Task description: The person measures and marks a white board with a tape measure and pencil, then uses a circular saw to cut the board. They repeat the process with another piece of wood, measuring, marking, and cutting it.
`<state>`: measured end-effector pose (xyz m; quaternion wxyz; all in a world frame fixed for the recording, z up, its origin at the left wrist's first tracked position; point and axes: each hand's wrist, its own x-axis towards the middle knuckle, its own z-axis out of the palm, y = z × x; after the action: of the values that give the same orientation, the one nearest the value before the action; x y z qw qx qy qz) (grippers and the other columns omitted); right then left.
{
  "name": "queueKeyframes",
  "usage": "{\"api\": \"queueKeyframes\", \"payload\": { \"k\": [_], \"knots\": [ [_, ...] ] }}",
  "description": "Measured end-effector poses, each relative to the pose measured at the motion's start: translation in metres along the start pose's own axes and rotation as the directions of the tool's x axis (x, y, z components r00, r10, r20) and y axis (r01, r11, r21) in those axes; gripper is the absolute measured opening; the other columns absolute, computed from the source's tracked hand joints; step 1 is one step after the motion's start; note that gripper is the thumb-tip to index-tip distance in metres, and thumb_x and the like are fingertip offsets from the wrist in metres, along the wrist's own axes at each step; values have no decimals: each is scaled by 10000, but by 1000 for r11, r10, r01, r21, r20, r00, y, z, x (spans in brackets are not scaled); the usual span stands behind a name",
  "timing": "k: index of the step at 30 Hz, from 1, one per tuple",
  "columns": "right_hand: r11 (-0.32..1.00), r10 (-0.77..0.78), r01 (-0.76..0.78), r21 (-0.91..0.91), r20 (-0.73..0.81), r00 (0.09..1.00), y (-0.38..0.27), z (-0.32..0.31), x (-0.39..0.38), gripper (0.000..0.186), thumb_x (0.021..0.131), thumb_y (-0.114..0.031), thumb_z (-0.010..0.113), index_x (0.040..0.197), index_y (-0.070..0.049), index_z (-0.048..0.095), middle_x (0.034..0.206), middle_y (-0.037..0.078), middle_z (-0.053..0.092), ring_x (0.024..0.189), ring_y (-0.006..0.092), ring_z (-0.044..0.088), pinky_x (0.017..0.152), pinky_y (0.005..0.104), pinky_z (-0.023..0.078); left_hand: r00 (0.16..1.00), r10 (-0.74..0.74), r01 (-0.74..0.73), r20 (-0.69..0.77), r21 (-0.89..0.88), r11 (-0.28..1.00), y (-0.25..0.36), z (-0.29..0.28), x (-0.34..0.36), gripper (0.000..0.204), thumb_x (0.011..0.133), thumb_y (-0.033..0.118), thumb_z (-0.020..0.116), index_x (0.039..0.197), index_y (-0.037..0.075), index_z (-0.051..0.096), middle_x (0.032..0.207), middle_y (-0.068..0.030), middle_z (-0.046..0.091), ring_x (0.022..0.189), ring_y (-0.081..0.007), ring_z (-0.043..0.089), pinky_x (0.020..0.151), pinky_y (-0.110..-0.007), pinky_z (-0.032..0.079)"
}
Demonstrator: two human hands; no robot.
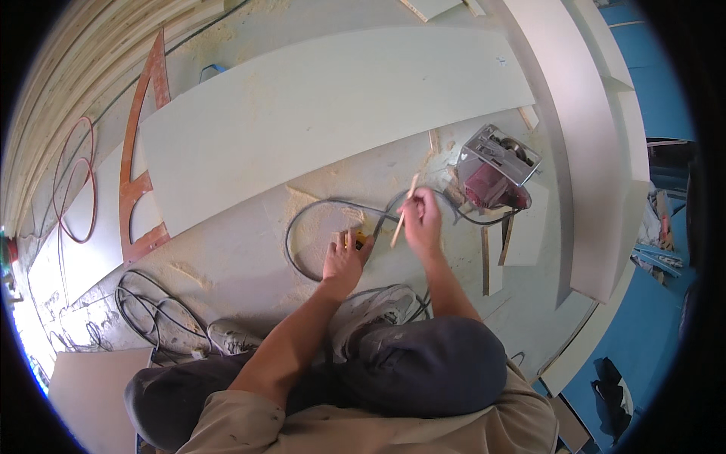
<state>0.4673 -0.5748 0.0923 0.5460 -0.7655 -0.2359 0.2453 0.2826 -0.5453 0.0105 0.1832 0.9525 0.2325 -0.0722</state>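
Observation:
My left hand (342,261) is low over the floor, its fingers bent round a small yellow and black tape measure (361,240) that they partly hide. A little to the right, my right hand (422,219) is closed on a thin pale wooden stick (397,233), tilted and poking out above and below the fingers. A black cable (289,240) loops on the floor around and between both hands. Beyond them lies a long pale board (325,113). To the right of my right hand a circular saw (491,170) rests with its base plate and blade facing up.
A reddish-brown flat angled frame (130,178) overlaps the board's left end. More cable (151,303) coils at lower left. Offcuts (525,234) lie below the saw, near a long raised panel (578,151) on the right. Sawdust (321,227) covers parts of the floor.

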Motion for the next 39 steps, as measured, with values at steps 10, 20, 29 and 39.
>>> {"api": "queueKeyframes", "payload": {
  "k": [10,20,29,39],
  "knots": [
    [842,485,-539,9,427,763,14,35,-41,304,909,-342,569,869,-41,583,688,-10,513,591,74,452,522,270,370,835,-209,444,510,-847,-293,-59,-85,18,361,858,86,622,1174,15,464,1104,-165,535,1004,-269,581,836,-416,525],
    [880,192,-384,280,529,826,-6,34,-33,286,821,-145,726,1042,-19,596,726,-30,518,635,70,473,552,244,385,800,-329,553,503,-830,76,-63,-118,35,414,991,418,438,1175,49,487,963,-122,590,748,-212,640,548,-325,580],
    [998,-61,54,28,489,870,-23,34,-33,266,771,-135,710,928,3,545,739,155,541,634,250,523,604,356,432,646,-195,764,738,-625,160,-59,-121,35,518,1001,461,344,1140,22,581,909,-141,637,640,-242,667,522,-350,575],
    [907,148,-305,290,459,876,-43,46,-31,154,801,9,672,854,-41,537,709,-32,478,638,45,463,548,227,389,980,191,-138,-50,-865,483,-64,-167,26,531,780,192,659,1265,41,500,922,-153,619,868,-274,612,797,-384,482]
  ]
}}
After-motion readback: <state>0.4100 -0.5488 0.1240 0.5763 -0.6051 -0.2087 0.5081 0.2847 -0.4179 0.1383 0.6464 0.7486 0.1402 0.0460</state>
